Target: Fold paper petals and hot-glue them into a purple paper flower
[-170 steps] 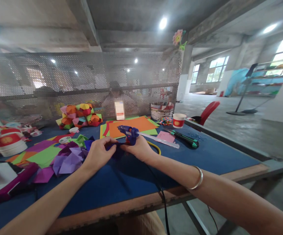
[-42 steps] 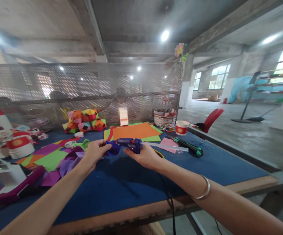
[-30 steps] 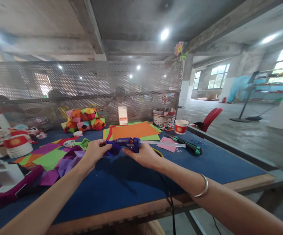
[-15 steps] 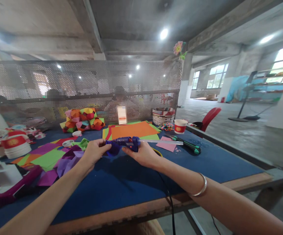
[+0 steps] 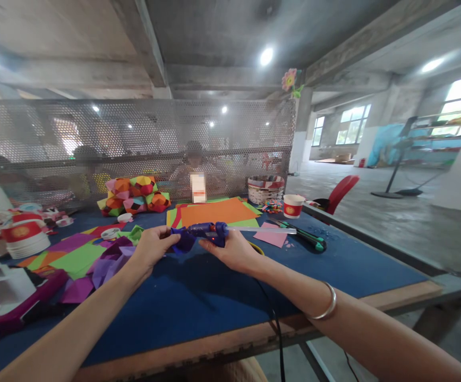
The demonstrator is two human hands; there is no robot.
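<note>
In my right hand (image 5: pixel 234 250) is a blue hot glue gun (image 5: pixel 208 230), its small red light lit. A clear glue stick (image 5: pixel 262 229) juts out of its back end toward the right. My left hand (image 5: pixel 155 246) pinches a folded piece of dark blue-purple paper (image 5: pixel 183 243). The gun's nozzle points left and meets the paper, though the exact spot of contact is hidden. Left of my left hand lie folded purple papers (image 5: pixel 113 262) and a green folded paper (image 5: pixel 135 234).
Orange sheets (image 5: pixel 212 212) lie behind my hands. A utility knife (image 5: pixel 308 236), paper cup (image 5: pixel 293 206) and woven basket (image 5: pixel 265 190) are to the right. Folded paper balls (image 5: pixel 135 195) stand back left. A purple power strip (image 5: pixel 31 300) sits front left; the gun's black cord (image 5: pixel 275 313) hangs over the table edge.
Almost nothing differs. Both hands hold the same pose with the glue gun against the blue-purple paper; the paper and left fingers have shifted very slightly left.
</note>
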